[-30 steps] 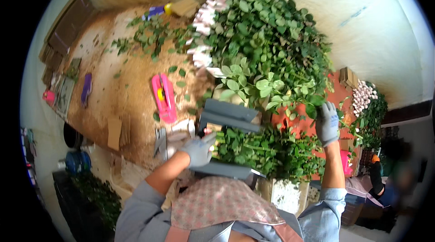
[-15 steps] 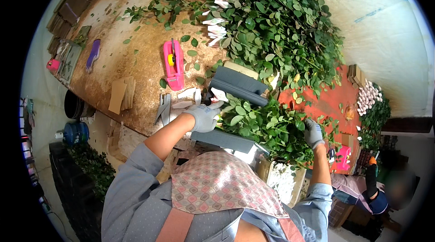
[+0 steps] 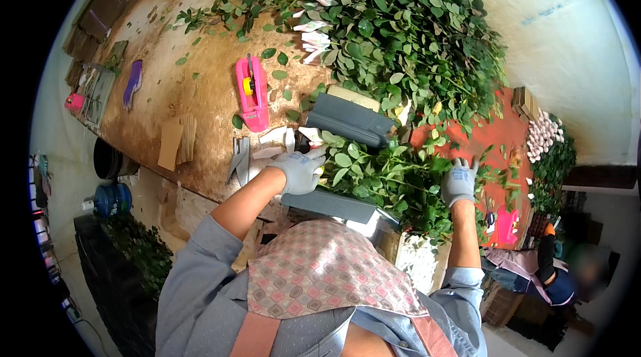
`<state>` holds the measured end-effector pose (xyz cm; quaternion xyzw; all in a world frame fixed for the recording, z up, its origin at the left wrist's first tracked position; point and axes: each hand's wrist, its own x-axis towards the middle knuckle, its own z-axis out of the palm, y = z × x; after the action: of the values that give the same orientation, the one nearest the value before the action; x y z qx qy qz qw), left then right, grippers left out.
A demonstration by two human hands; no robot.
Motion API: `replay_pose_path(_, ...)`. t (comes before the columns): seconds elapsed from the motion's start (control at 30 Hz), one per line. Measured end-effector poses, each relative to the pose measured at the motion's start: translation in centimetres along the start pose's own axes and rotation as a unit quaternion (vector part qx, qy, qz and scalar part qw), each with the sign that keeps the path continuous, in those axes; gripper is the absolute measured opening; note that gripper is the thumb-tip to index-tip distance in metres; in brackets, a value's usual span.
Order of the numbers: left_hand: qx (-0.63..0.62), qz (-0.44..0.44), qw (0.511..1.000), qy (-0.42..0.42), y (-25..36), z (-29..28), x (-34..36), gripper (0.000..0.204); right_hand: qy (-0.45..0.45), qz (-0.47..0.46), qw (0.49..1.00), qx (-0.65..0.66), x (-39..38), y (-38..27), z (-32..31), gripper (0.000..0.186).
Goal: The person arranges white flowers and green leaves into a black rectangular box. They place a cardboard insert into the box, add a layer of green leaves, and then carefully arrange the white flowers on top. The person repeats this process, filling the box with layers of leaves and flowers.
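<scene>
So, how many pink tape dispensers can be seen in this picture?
2: one pink tape dispenser lies on the brown table, another on the red surface near the right hand. Foliage may hide more.

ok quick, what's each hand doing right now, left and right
Left hand: gloved, closed on the wrapped-bud end of the leafy flower stems.
Right hand: gloved, fingers spread open, resting flat on the stems' foliage, not gripping.

My gloved right hand [image 3: 459, 181] now lies lower, down among the leafy green stems [image 3: 394, 176] rather than raised beside them. My gloved left hand [image 3: 300, 170] has shifted to the stems' wrapped flower heads.
</scene>
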<state>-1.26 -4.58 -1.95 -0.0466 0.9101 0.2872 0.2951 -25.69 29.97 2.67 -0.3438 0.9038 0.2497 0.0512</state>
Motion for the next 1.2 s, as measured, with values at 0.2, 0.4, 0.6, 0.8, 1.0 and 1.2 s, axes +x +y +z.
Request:
replay_pose_path(0.2, -0.006, 0.002, 1.0, -0.004, 0.1, -0.2, 0.1, 0.059, -0.017, -0.025, 0.999, -0.028, -0.3, 0.5, 6.7, 0.035)
replay_pose_path(0.4, -0.008, -0.002, 1.0, -0.003, 0.0, -0.2, -0.1, 0.059, 0.143, 0.014, 0.976, 0.164, -1.4, 1.1, 4.1, 0.032)
replay_pose_path(0.6, -0.013, -0.009, 1.0, -0.013, 0.3, -0.3, -0.2, 0.06, 0.167, 0.06, 0.976, 0.123, -2.4, 0.8, 5.8, 0.034)
replay_pose_path(0.8, -0.017, -0.008, 1.0, -0.015, 0.3, -0.3, -0.2, 0.06, 0.114, 0.066, 0.98, 0.147, -3.4, -0.3, 10.3, 0.031)
replay_pose_path(1.0, -0.009, -0.002, 1.0, -0.007, 0.0, -0.1, 0.0, 0.06, 0.043, 0.072, 0.995, 0.045, -1.1, 0.1, 9.2, 0.03)
replay_pose_path(1.2, -0.027, -0.001, 1.0, -0.001, 0.2, -0.4, -0.5, 0.06, -0.049, 0.087, 0.995, 0.0, 0.5, 0.0, 7.7, 0.029)
